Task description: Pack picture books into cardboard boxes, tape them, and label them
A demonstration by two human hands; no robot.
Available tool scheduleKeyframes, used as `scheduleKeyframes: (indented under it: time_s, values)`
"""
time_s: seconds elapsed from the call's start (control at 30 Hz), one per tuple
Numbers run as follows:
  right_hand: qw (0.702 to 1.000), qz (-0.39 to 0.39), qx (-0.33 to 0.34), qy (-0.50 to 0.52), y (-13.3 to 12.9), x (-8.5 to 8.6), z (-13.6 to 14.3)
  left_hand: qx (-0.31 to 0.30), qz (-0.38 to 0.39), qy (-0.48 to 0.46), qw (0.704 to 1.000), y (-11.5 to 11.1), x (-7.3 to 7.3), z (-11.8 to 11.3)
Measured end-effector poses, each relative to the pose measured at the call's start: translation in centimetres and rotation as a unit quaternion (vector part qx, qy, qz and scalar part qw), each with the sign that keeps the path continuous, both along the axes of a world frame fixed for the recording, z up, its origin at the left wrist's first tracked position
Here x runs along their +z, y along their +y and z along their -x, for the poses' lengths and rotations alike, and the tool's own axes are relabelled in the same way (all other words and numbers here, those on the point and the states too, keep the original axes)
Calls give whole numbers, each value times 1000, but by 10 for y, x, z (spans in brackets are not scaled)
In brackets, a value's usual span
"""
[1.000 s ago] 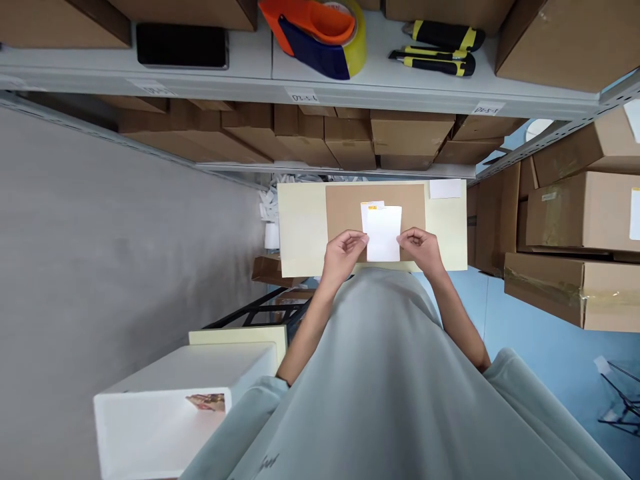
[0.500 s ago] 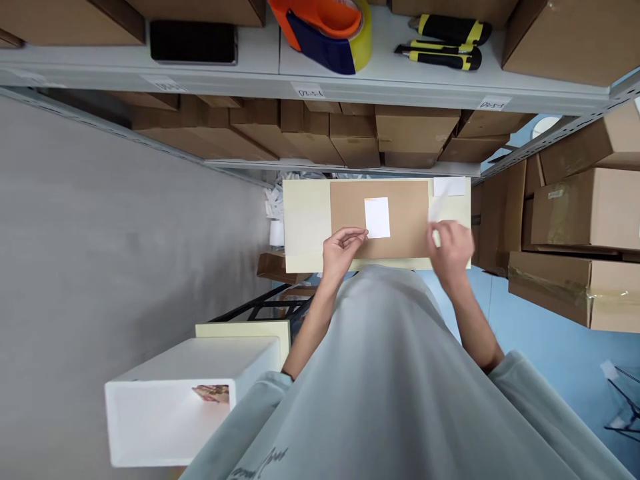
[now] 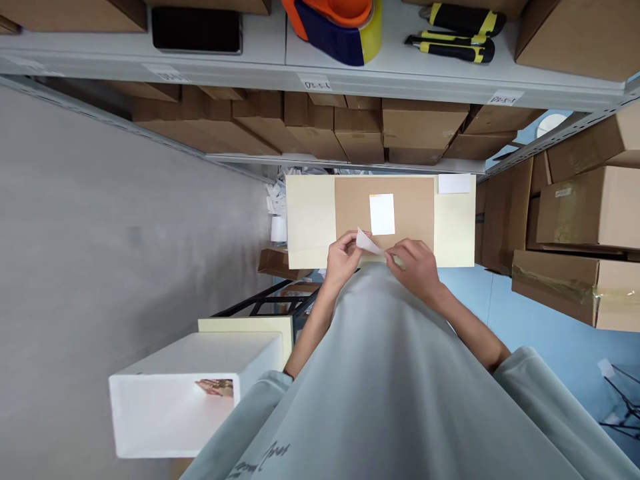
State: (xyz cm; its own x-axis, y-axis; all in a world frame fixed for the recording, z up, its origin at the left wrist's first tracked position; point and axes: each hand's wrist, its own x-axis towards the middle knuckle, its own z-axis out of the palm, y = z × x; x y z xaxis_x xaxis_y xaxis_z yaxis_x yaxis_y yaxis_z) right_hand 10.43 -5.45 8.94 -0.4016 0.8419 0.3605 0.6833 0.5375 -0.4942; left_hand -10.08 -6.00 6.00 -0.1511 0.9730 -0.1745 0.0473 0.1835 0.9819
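Observation:
A flat brown cardboard piece [image 3: 350,207] lies on a pale yellow board [image 3: 310,213]. On the cardboard, near its middle, is a white label [image 3: 383,215]. Below that label, a small curled white paper [image 3: 369,243] is pinched between my two hands. My left hand [image 3: 344,257] has its fingers closed on the paper's left end. From the right, the closed fingertips of my right hand [image 3: 416,268] grip its other end. Another white paper [image 3: 454,183] rests at the board's upper right corner.
A grey shelf [image 3: 260,73] ahead holds boxes, a black phone [image 3: 197,31], a tape dispenser [image 3: 335,30] and cutters [image 3: 457,47]. Stacked cartons [image 3: 570,207] stand at right. A white bin [image 3: 175,413] is at lower left.
My right hand has moved left from the board's right side, bringing the white paper to my left hand. My left hand now touches that paper too. The view has shifted slightly.

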Motion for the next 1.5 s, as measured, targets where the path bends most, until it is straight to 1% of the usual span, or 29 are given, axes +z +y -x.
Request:
scheduleKeyframes:
  time_s: [0.07, 0.17, 0.27, 0.37, 0.43, 0.53, 0.67, 0.77, 0.9, 1.0, 1.27, 1.37, 1.5]
  values:
    - [991, 116, -43, 49, 11, 3, -1, 8, 11, 26, 1000, 2, -2, 2]
    - [954, 252, -93, 134, 30, -2, -3, 20, 23, 64, 997, 9, -6, 5]
    - [920, 329, -140, 161, 47, -16, -2, 8, 32, 100, 994, 21, -16, 9]
    - [903, 366, -175, 141, 59, -32, 2, -20, 48, 142, 989, 37, -30, 11]
    - [898, 372, -193, 132, 64, -41, 5, -43, 58, 166, 984, 48, -37, 12]
    - [899, 363, -211, 123, 71, -53, 9, -73, 74, 194, 976, 63, -44, 12]
    - [904, 352, -221, 97, 80, -64, 11, -91, 93, 234, 964, 79, -50, 8]
    - [903, 356, -231, 72, 85, -68, 14, -95, 110, 262, 954, 89, -56, 4]
    - [902, 355, -242, 42, 89, -69, 18, -93, 123, 261, 953, 98, -62, 4]
    - [902, 355, -245, 21, 91, -69, 21, -98, 130, 259, 952, 101, -64, 6]
    - [896, 371, -241, -27, 96, -73, 22, -111, 165, 300, 933, 107, -59, 1]
    - [894, 374, -243, -44, 98, -73, 24, -118, 174, 307, 928, 112, -58, 1]
    - [888, 380, -251, -63, 102, -71, 28, -133, 195, 328, 915, 119, -59, 3]
